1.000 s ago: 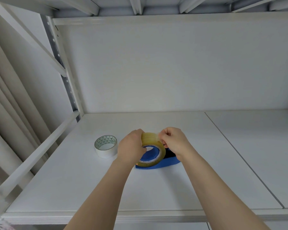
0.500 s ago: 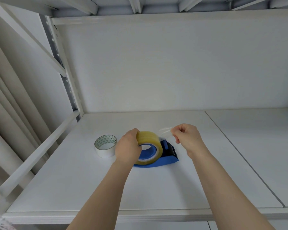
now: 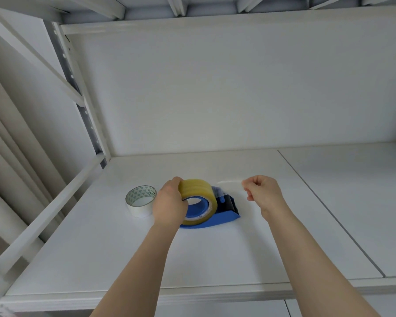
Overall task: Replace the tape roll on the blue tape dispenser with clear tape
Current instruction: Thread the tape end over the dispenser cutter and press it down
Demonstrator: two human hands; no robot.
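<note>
Both hands are busy at the blue tape dispenser (image 3: pixel 217 215), which sits on the white shelf (image 3: pixel 146 255). My left hand (image 3: pixel 169 205) is wrapped around the left side of the clear tape roll (image 3: pixel 198 193), thumb over its top, gripping it where it stands upright on the dispenser's blue hub. My right hand (image 3: pixel 264 194) is clenched into a pinch up and to the right of the dispenser, above its toothed cutting end, holding the free end of a clear tape strip (image 3: pixel 229 183) that runs back to the top of the roll. Just left of the dispenser, beside my left hand, a white tape roll (image 3: pixel 140 201) with a triangle-patterned core lies flat on the shelf.
</note>
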